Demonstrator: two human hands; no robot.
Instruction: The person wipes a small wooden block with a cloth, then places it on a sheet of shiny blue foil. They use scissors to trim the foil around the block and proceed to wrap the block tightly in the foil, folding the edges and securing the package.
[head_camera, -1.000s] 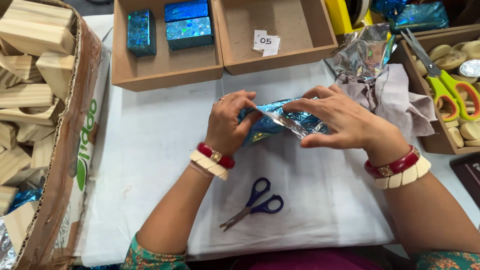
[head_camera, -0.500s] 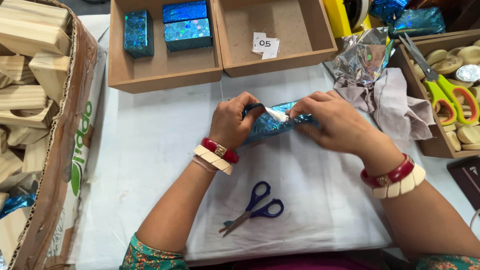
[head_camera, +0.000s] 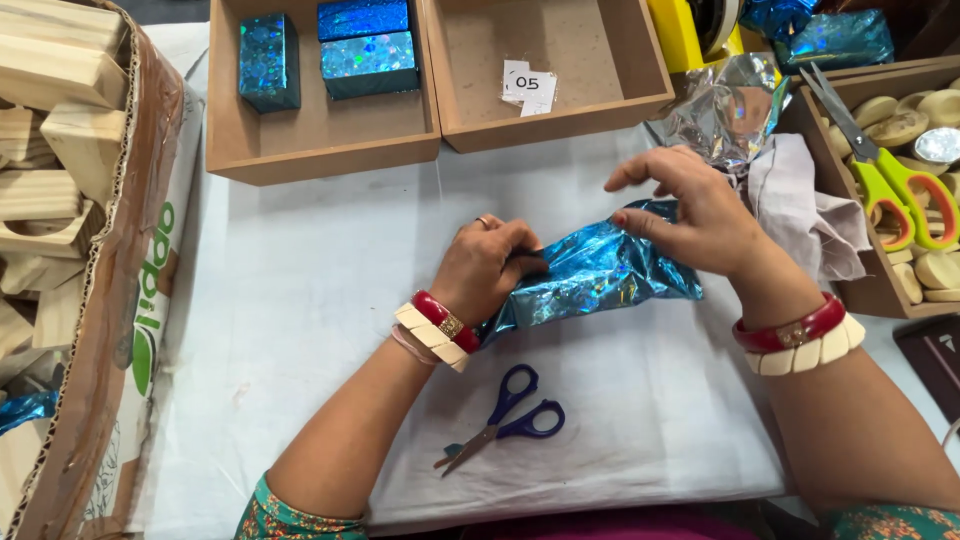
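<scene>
Blue-handled scissors lie idle near the table's front edge. Left hand, fingers curled, pins one end of the blue holographic foil-wrapped bundle mid-table; right hand presses its far end, fingers half-spread. Wrapped blue blocks sit in the brown tray behind.

Foil-wrapped parcel laid mid-surface, scissors placed before it, two trays set behind, carton of wooden blocks positioned left.
</scene>
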